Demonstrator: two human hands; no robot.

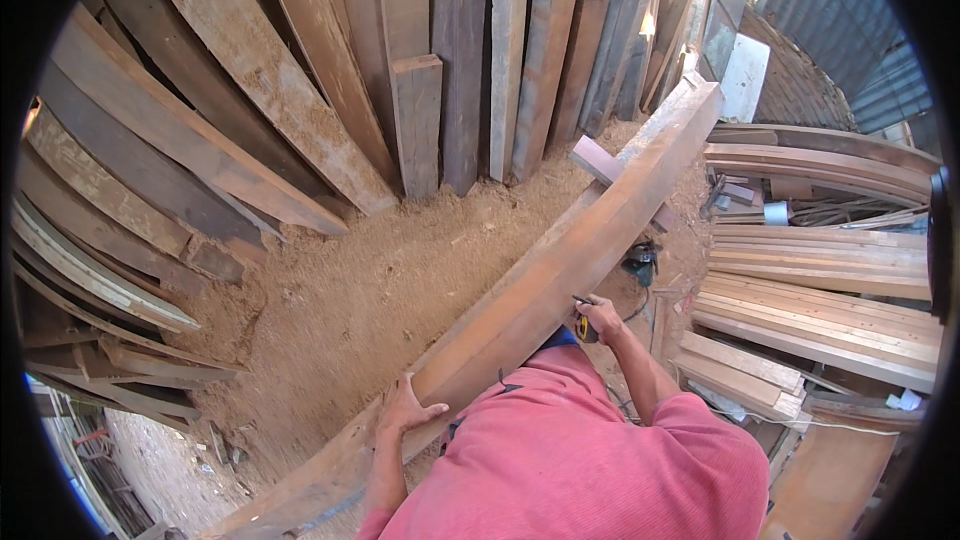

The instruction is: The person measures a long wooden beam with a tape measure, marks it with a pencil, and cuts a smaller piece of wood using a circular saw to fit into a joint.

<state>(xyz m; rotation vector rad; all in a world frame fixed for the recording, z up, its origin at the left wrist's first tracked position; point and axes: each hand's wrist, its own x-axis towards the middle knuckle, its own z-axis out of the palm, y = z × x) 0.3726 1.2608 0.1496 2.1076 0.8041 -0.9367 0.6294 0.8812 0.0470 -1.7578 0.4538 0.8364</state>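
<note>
A long, thick wooden beam [540,285] runs slantwise in front of me, from the lower left to the upper right. My left hand [405,408] rests on it, thumb stretched out over the wood and fingers by the far edge. Close to the beam's near side, my right hand [600,317] is closed on a yellow and black tape measure [585,328]. A short dark pencil-like stick [581,299] sticks out of the same hand toward the beam. How the fingers hold the two is partly hidden.
A short wood block [596,159] lies crosswise under the beam's far part. A dark green power tool [641,261] sits on the sawdust-covered ground [370,290] beside it. Tall planks [410,110] lean along the far and left sides; lumber stacks [820,320] lie at the right.
</note>
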